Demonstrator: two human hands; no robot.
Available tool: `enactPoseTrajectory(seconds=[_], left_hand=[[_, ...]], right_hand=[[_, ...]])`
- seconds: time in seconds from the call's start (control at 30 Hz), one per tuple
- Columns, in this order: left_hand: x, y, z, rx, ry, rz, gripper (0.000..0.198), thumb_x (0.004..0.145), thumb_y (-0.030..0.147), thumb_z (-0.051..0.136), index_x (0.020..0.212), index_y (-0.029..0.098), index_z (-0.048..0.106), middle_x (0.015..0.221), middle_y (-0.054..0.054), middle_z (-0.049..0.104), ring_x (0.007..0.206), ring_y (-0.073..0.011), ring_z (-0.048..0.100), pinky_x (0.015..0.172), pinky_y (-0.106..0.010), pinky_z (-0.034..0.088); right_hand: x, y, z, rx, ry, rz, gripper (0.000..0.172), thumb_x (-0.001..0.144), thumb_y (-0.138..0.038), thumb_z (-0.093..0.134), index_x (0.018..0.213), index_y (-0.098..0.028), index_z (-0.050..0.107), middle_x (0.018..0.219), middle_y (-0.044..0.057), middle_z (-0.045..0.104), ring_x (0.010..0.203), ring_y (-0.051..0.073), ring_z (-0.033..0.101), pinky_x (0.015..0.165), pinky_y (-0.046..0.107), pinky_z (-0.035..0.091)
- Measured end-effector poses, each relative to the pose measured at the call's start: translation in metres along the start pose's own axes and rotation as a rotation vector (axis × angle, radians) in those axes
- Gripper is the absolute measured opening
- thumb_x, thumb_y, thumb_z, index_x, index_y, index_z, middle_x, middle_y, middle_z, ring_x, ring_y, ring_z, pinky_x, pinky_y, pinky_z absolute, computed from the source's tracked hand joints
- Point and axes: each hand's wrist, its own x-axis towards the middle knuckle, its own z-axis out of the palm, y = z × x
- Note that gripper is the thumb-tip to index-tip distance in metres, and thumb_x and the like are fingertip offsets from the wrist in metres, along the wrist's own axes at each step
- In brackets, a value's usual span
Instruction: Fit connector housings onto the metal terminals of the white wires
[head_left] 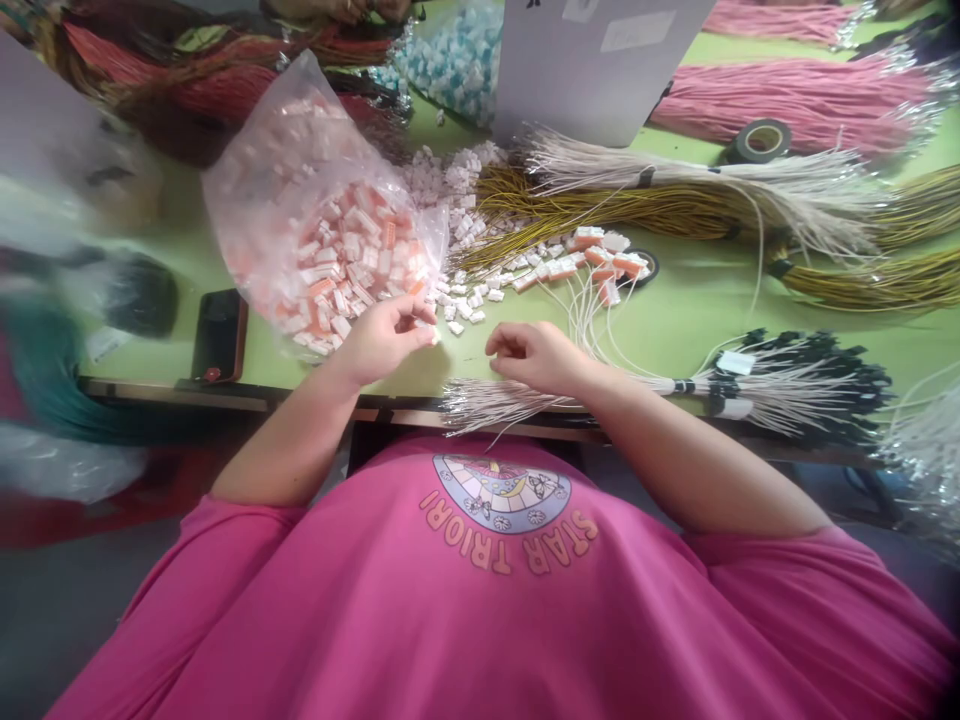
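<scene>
Through the head camera I am seeing the left hand [391,335] pinching a small white plug [434,337]. The right hand [536,355] is hanging in a loose curl, and I can't tell if it is holding anything. The white wires [495,402] are lying just on its body side, running left to right, closer to it than to the left hand. The pink shirt [450,630] is showing "STAR TRIORI" upside down

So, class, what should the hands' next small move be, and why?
Perhaps the right hand should pick up one of the white wires beside it: that hand shows nothing gripped, while the left hand seems to pinch a small white piece.
</scene>
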Motion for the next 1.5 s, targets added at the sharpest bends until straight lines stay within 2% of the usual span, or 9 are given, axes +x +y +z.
enactPoseTrajectory(seconds=[0.07,0.13,0.23,0.3,0.37,0.5,0.63,0.9,1.5], left_hand=[[0.006,0.004,0.013,-0.202,-0.078,-0.045,0.017,0.073,0.023,0.068,0.082,0.014,0.057,0.073,-0.002,0.061,0.068,-0.0118,0.059,0.066,-0.026,0.048],[0.011,0.004,0.025,-0.368,-0.138,-0.096,0.022,0.070,0.021,0.072,0.081,0.014,0.054,0.074,-0.001,0.060,0.069,-0.0113,0.060,0.067,-0.026,0.048],[0.016,0.001,0.039,-0.615,-0.225,-0.239,0.032,0.065,0.015,0.075,0.091,0.012,0.056,0.080,-0.001,0.059,0.073,-0.0101,0.060,0.071,-0.026,0.048],[0.017,-0.001,0.045,-0.749,-0.254,-0.327,0.035,0.066,0.015,0.074,0.097,0.011,0.057,0.083,-0.002,0.060,0.075,-0.0095,0.059,0.072,-0.025,0.047],[0.017,-0.001,0.048,-0.795,-0.245,-0.335,0.030,0.069,0.017,0.073,0.094,0.010,0.058,0.077,-0.001,0.059,0.067,-0.0071,0.056,0.066,-0.022,0.044],[0.016,-0.003,0.047,-0.790,-0.271,-0.278,0.024,0.073,0.026,0.072,0.083,0.011,0.055,0.062,0.002,0.053,0.056,-0.0055,0.048,0.054,-0.020,0.036],[0.016,-0.008,0.047,-0.745,-0.268,-0.270,0.030,0.071,0.031,0.074,0.086,0.013,0.055,0.071,0.001,0.056,0.060,-0.0064,0.051,0.054,-0.019,0.039],[0.015,-0.012,0.051,-0.653,-0.274,-0.270,0.035,0.067,0.027,0.077,0.092,0.013,0.058,0.075,-0.001,0.062,0.065,-0.0089,0.058,0.059,-0.021,0.047],[0.011,-0.005,0.056,-0.488,-0.120,-0.247,0.029,0.064,0.019,0.075,0.090,0.013,0.065,0.069,-0.001,0.065,0.060,-0.0100,0.060,0.061,-0.026,0.051]], right_hand=[[-0.003,-0.004,0.003,-0.029,0.015,-0.058,0.017,0.075,-0.023,0.052,0.086,-0.018,0.064,0.062,-0.002,0.060,0.057,0.010,0.051,0.061,0.027,0.039],[-0.006,-0.006,0.005,-0.069,0.072,-0.116,0.018,0.079,-0.023,0.049,0.083,-0.017,0.065,0.068,0.001,0.063,0.061,0.010,0.053,0.064,0.027,0.040],[-0.008,-0.005,0.008,-0.094,0.219,-0.142,0.020,0.081,-0.022,0.047,0.075,-0.015,0.066,0.070,0.003,0.065,0.063,0.011,0.055,0.064,0.026,0.040],[-0.008,-0.003,0.009,-0.098,0.276,-0.139,0.021,0.082,-0.022,0.048,0.075,-0.015,0.066,0.068,0.004,0.065,0.062,0.011,0.055,0.062,0.026,0.039],[-0.007,-0.001,0.010,-0.112,0.296,-0.131,0.022,0.082,-0.023,0.048,0.074,-0.015,0.066,0.068,0.004,0.065,0.061,0.011,0.054,0.061,0.026,0.039],[-0.005,-0.001,0.011,-0.159,0.330,-0.065,0.021,0.081,-0.023,0.047,0.073,-0.015,0.065,0.067,0.004,0.065,0.061,0.012,0.054,0.060,0.026,0.038],[-0.005,-0.001,0.014,-0.247,0.313,-0.052,0.023,0.082,-0.024,0.045,0.074,-0.016,0.065,0.071,0.006,0.067,0.064,0.014,0.055,0.062,0.028,0.037],[-0.005,0.002,0.016,-0.339,0.278,-0.010,0.026,0.084,-0.026,0.042,0.077,-0.016,0.065,0.073,0.006,0.067,0.064,0.014,0.054,0.060,0.028,0.033],[-0.003,0.003,0.014,-0.345,0.200,0.042,0.026,0.083,-0.025,0.041,0.075,-0.016,0.064,0.070,0.006,0.065,0.061,0.015,0.050,0.059,0.029,0.030]])
